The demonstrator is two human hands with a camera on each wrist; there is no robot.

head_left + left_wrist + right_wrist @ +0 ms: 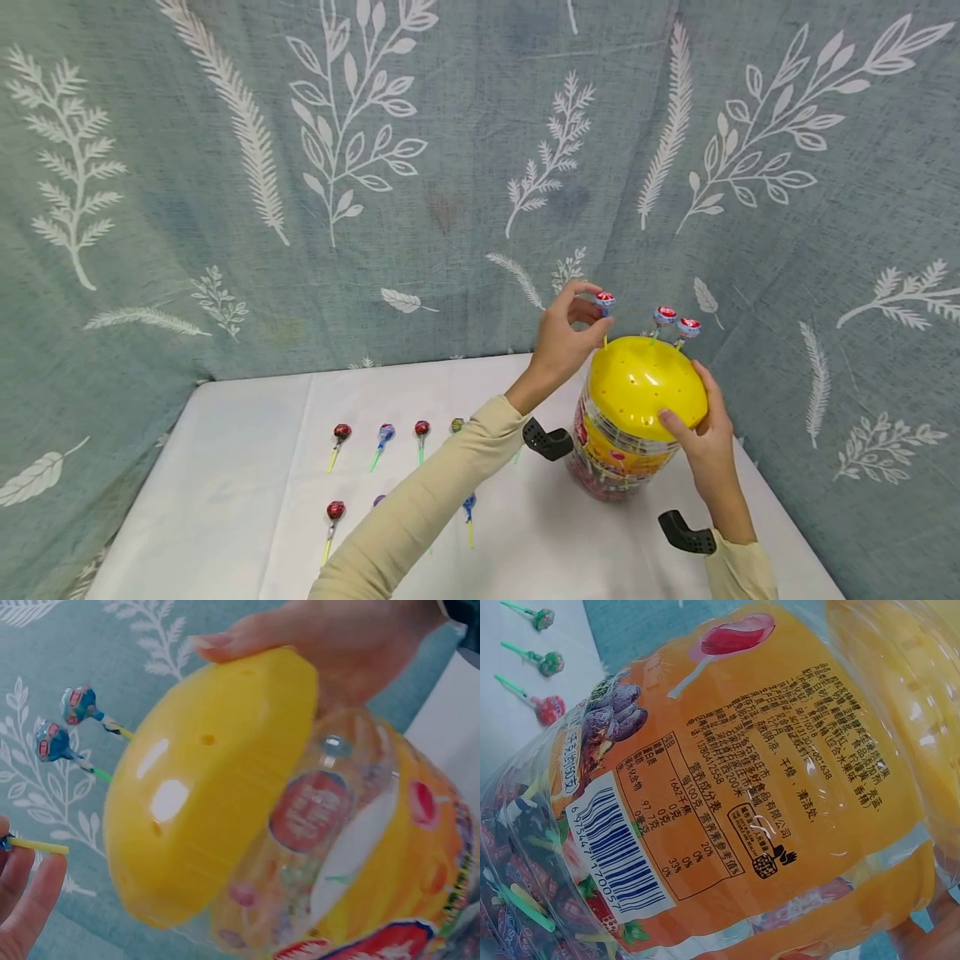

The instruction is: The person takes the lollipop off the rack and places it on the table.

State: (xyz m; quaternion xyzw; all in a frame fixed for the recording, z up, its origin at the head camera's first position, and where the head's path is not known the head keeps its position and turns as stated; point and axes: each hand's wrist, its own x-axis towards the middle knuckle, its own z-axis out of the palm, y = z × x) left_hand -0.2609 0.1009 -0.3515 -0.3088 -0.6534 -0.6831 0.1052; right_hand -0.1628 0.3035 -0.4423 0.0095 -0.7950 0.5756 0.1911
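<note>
In the head view my left hand pinches a lollipop with a red-and-blue wrapper, its stick pointing down over the far left edge of a yellow domed lid. The lid, dotted with small holes, tops a clear candy jar with an orange label. Two similar lollipops, one beside another, stand upright in the lid's far side. My right hand grips the lid's right side, thumb toward the front. The left wrist view shows the held lollipop's yellow stick clear of the lid.
Several lollipops lie in rows on the white tablecloth, among them a red one, a blue one and another red one. My left sleeve hides part of them. Patterned grey-green cloth hangs behind and beside the table.
</note>
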